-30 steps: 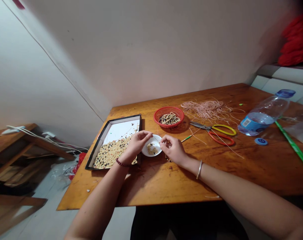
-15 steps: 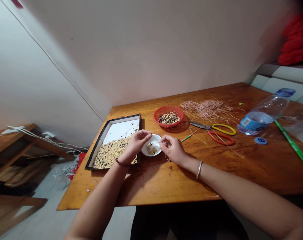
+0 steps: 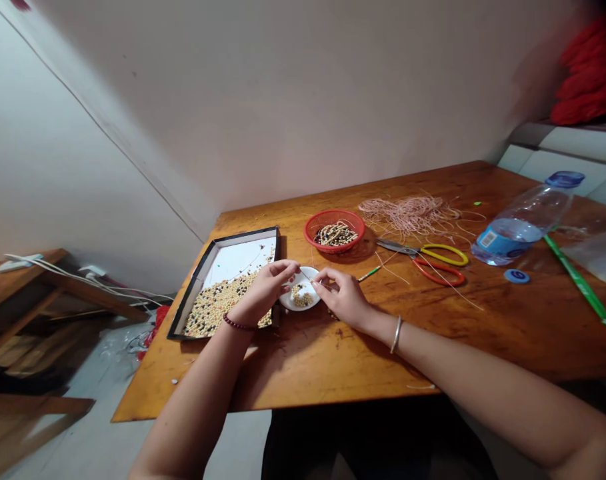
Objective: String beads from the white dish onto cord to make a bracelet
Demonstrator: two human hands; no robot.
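A small white bowl (image 3: pixel 303 308) with pale and dark beads stands on the wooden table. Over its left rim my left hand (image 3: pixel 267 288) pinches a thin string between thumb and forefinger. My right hand (image 3: pixel 343 295) grips the same string above the bowl's right side. To the left, a black-edged tray (image 3: pixel 187 300) holds many cream beads (image 3: pixel 210 307) with dark, green and red ones among them. Part of the tray is behind my left hand. A beaded strand (image 3: pixel 369 273) with a green section lies just beyond my right hand.
Behind the bowl, a red basket (image 3: pixel 334 248) holds beaded strands. Pink string (image 3: pixel 413 215), scissors (image 3: pixel 440 263), a water bottle (image 3: pixel 523 230), a blue cap (image 3: pixel 517 276) and a green strip (image 3: pixel 580 283) lie to the right. The table (image 3: pixel 303 390) ends near my body.
The view has shifted slightly. My right hand's fingers have moved a little closer over the bowl, and the string between my hands has changed its slant slightly.
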